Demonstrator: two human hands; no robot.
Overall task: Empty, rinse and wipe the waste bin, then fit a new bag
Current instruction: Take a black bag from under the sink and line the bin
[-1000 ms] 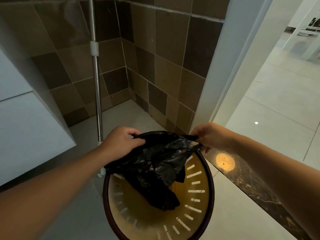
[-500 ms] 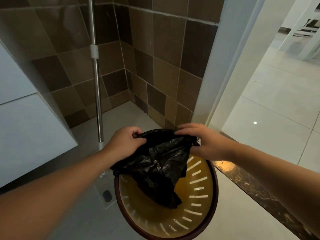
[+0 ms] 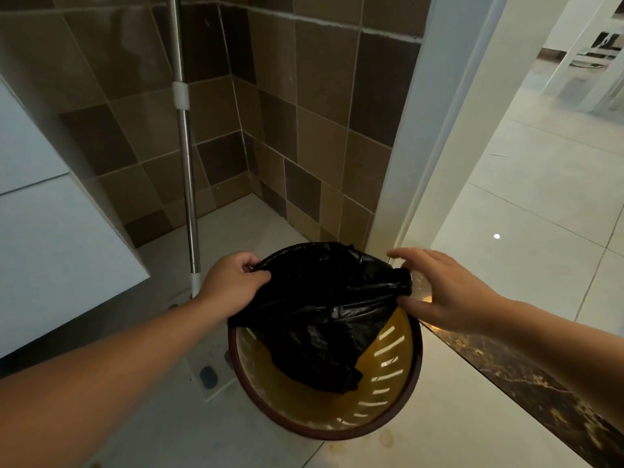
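A round waste bin (image 3: 324, 434) with a brown rim and a slotted yellow inside stands on the floor below me. A black plastic bag (image 3: 320, 315) is stretched across the far half of its mouth, and the bag's body hangs crumpled into the bin. My left hand (image 3: 229, 285) grips the bag's edge at the left rim. My right hand (image 3: 445, 295) is at the right rim with its fingers straight. The bunched bag edge lies between its thumb and fingers.
A metal mop pole (image 3: 185, 163) leans in the tiled corner behind the bin. A white cabinet (image 3: 50, 248) juts out on the left. A white door frame (image 3: 422, 130) and a dark marble threshold (image 3: 523, 383) lie to the right. A floor drain (image 3: 207, 376) sits left of the bin.
Both hands have lowered the bag's mouth onto the bin's far rim and spread it wider. My right hand went from pinching the edge to straight fingers at the right rim.
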